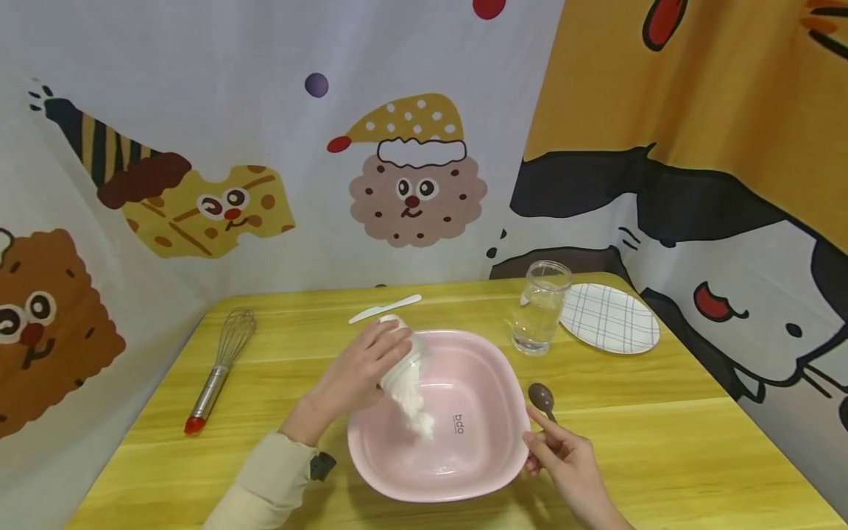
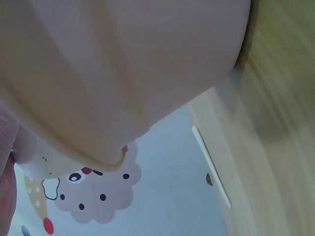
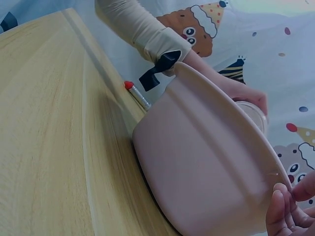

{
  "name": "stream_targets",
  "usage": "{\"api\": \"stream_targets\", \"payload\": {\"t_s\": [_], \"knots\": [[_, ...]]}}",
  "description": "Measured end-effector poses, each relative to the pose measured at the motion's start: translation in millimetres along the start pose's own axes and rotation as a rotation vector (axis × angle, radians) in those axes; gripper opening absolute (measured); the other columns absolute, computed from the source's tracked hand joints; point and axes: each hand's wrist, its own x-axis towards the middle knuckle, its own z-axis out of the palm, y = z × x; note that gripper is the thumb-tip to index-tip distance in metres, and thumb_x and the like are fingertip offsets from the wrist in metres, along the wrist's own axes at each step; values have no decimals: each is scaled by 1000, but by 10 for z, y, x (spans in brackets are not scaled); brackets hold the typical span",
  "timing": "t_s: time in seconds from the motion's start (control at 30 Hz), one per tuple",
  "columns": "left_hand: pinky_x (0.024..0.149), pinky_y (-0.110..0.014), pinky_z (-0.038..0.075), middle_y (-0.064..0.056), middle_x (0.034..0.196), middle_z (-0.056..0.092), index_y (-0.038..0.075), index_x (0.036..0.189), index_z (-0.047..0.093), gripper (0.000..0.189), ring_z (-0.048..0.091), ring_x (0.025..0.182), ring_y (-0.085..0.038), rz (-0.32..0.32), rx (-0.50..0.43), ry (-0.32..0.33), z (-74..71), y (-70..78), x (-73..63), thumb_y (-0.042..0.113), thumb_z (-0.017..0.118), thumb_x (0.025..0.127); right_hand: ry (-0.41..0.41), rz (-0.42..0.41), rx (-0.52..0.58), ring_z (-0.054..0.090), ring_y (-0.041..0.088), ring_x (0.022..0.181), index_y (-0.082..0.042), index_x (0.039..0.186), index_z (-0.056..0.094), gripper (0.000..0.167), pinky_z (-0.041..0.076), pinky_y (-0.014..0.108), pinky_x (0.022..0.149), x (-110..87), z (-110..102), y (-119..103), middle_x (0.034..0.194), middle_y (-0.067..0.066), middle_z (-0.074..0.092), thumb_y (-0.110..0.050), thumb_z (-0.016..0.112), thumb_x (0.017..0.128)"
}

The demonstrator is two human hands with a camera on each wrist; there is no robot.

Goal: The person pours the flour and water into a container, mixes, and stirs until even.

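My left hand (image 1: 351, 372) grips a see-through cup (image 1: 401, 362), tipped over the left side of a pink basin (image 1: 457, 471). White powder (image 1: 414, 412) spills from its mouth down into the basin. At the basin's right rim, my right hand (image 1: 570, 460) pinches the edge between thumb and fingers. The right wrist view shows those fingers (image 3: 279, 209) against the rim, with the cup (image 3: 255, 117) beyond it. In the left wrist view the basin's outer wall (image 2: 147, 59) fills much of the picture, and only a strip of the left hand (image 2: 7, 191) shows.
A brown spoon (image 1: 541, 398) lies right of the basin. Behind it stand a glass of clear liquid (image 1: 535, 324) and a checked plate (image 1: 612, 320). A white plastic knife (image 1: 384, 309) lies at the back, and a whisk (image 1: 215, 383) with a red end at the left.
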Motion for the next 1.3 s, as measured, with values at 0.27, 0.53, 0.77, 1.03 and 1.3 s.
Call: {"api": "stream_targets", "payload": {"t_s": [0.27, 0.53, 0.77, 1.03, 1.3], "knots": [[101, -41, 35, -11, 122, 51, 3, 116, 49, 81, 41, 118, -29, -225, -140, 15, 66, 14, -36, 12, 82, 43, -1, -7, -12, 55, 7, 51, 12, 123, 44, 44, 49, 26, 47, 3, 4, -8, 68, -1, 63, -4, 57, 84], [95, -51, 37, -8, 126, 47, 7, 122, 40, 89, 38, 119, -28, -586, -403, 44, 62, 26, -105, 3, 78, 42, -3, -41, -20, 54, 6, 50, 14, 121, 44, 43, 49, 26, 46, -5, 0, -10, 66, -3, 62, -1, 56, 83], [93, -48, 40, -8, 123, 50, 6, 119, 42, 86, 40, 116, -28, -539, -332, 95, 27, 18, -85, 2, 78, 41, -5, -26, -17, 54, 6, 50, 13, 122, 44, 43, 49, 26, 46, 4, -6, 0, 67, -3, 62, -3, 56, 84], [97, -42, 38, -10, 122, 50, 4, 114, 49, 79, 43, 116, -29, -319, -134, 110, 9, 60, -21, 10, 82, 43, 1, -13, -25, 54, 6, 50, 13, 122, 44, 43, 49, 25, 46, -3, -4, -10, 67, -2, 63, -3, 57, 83], [96, -50, 37, -7, 124, 47, 9, 123, 41, 90, 41, 117, -27, -619, -416, 131, -26, 114, -3, 5, 80, 42, -2, -17, -9, 54, 6, 50, 13, 122, 43, 44, 49, 26, 46, -9, -8, -3, 67, -3, 62, -3, 56, 84]]}}
